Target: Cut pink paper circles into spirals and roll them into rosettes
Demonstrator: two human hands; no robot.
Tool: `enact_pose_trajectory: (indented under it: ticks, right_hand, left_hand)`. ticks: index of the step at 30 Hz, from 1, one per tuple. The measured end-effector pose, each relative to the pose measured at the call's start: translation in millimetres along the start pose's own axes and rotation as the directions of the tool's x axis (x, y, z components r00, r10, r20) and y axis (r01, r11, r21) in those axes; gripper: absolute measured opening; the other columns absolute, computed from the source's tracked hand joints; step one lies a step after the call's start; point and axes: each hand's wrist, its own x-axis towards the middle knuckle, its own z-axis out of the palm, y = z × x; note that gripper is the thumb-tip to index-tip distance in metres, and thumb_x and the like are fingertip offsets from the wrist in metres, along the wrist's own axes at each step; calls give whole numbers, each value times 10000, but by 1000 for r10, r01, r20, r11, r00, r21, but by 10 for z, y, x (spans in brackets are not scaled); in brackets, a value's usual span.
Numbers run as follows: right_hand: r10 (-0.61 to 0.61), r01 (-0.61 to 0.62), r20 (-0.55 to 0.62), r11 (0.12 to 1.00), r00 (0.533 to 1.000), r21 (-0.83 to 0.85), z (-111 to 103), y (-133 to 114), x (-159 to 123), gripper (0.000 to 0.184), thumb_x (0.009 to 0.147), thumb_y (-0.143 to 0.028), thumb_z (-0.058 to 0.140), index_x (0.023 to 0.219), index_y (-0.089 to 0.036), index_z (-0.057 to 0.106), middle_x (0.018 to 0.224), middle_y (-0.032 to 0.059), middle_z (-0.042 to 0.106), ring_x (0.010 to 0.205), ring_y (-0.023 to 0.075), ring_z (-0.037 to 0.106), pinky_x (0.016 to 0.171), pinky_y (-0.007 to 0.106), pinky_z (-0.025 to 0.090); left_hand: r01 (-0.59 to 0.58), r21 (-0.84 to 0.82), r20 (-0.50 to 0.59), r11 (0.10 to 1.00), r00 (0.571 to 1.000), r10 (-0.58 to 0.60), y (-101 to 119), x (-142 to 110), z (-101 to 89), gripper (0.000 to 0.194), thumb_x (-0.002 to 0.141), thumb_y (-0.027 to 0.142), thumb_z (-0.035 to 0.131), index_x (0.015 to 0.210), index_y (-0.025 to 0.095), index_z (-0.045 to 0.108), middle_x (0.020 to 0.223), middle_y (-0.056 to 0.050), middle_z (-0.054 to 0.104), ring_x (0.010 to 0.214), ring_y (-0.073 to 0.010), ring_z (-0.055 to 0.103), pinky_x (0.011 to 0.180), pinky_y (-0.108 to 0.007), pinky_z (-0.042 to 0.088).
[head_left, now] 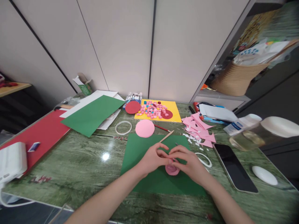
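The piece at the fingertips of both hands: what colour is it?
The piece is pink, seen best in the head view.

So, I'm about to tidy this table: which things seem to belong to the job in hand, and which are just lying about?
Likely the job:
pink piece at the hands
green sheet below them
pink circles
pink scraps
perhaps the balls

Probably just lying about:
phone
bottles
basket

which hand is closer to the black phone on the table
Right. The right hand is just left of the phone in the picture; the left hand is farther left, beyond the right hand.
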Motion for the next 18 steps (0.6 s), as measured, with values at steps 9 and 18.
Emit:
enact_pose_trajectory:
  ticks: [9,18]
  right_hand:
    - [-47,43,-86,998,995,-50,70,23,-15,92,827,-170,613,862,-220,682,941,60,627,895,201,595,808,349,471]
    - [48,-48,-163,999,985,8,132,4,5,162,758,-110,657,680,-193,542,868,31,607,827,190,601,754,339,451]
  left_hand:
    - [-18,40,6,999,1000,18,-2,-1,24,430,599,172,752,975,141,546,696,-8,660,652,-117,592,699,-271,447]
    - [11,-91,-17,996,1000,-13,-9,-29,90,400,580,132,759,924,140,556,724,-11,670,682,-116,622,721,-262,457]
